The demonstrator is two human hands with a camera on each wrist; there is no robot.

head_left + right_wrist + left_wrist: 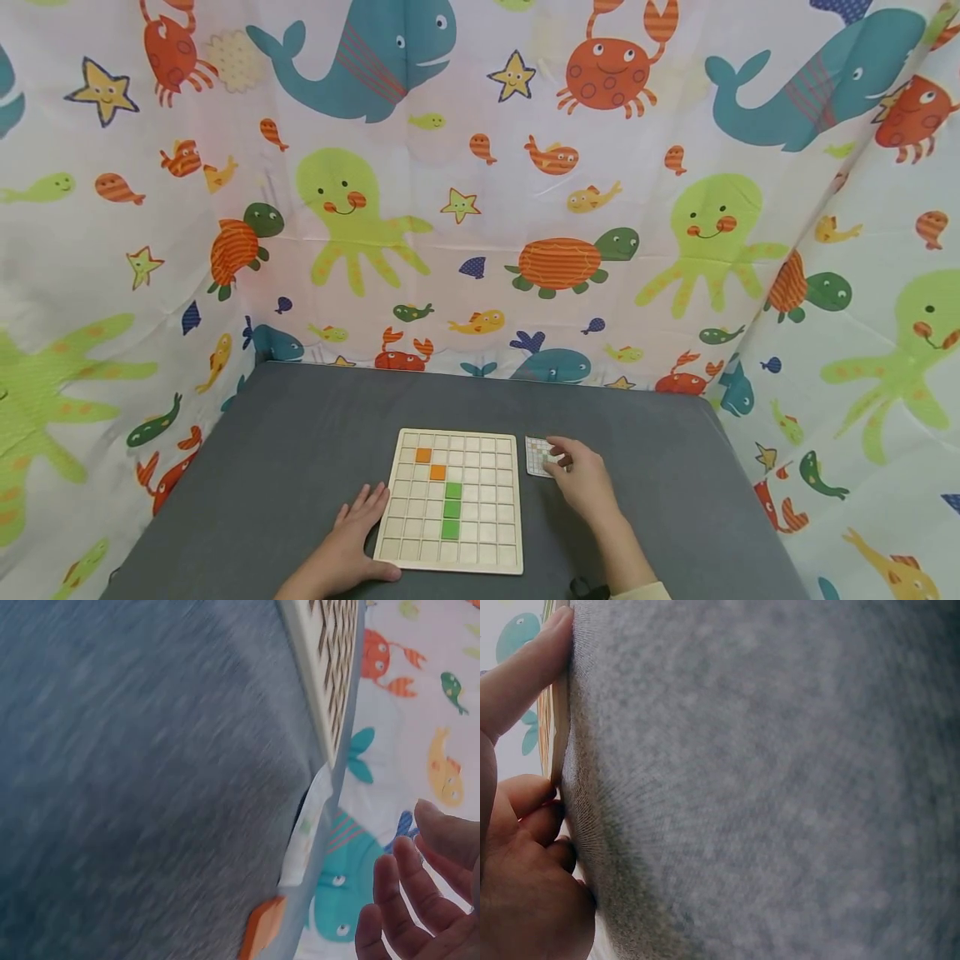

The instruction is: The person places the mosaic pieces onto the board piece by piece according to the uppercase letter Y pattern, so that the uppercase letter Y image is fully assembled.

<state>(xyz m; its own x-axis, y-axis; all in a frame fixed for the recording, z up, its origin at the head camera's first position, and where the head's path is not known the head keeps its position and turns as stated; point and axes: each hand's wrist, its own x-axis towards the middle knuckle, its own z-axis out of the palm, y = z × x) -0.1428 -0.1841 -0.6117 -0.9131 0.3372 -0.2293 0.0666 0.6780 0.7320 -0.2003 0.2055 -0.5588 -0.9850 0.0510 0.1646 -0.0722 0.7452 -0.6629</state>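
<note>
A square wooden grid board (491, 570) lies on the grey table, with two orange and three green tiles (451, 529) in its cells. My left hand (348, 542) rests at its near left corner, fingers spread along the left side and thumb at the front edge. In the left wrist view that thumb (536, 667) touches the wooden rim. My right hand (585, 479) hovers over a small printed grid card (536, 458) right of the board. Its fingers are loosely bent with nothing between them in the right wrist view, where an orange tile (262, 930) lies beside the card.
The grey cloth-covered table (322, 417) is bordered at the back and sides by a white curtain (420, 325) printed with sea animals. A dark strap-like object (588, 588) shows by my right forearm at the bottom edge.
</note>
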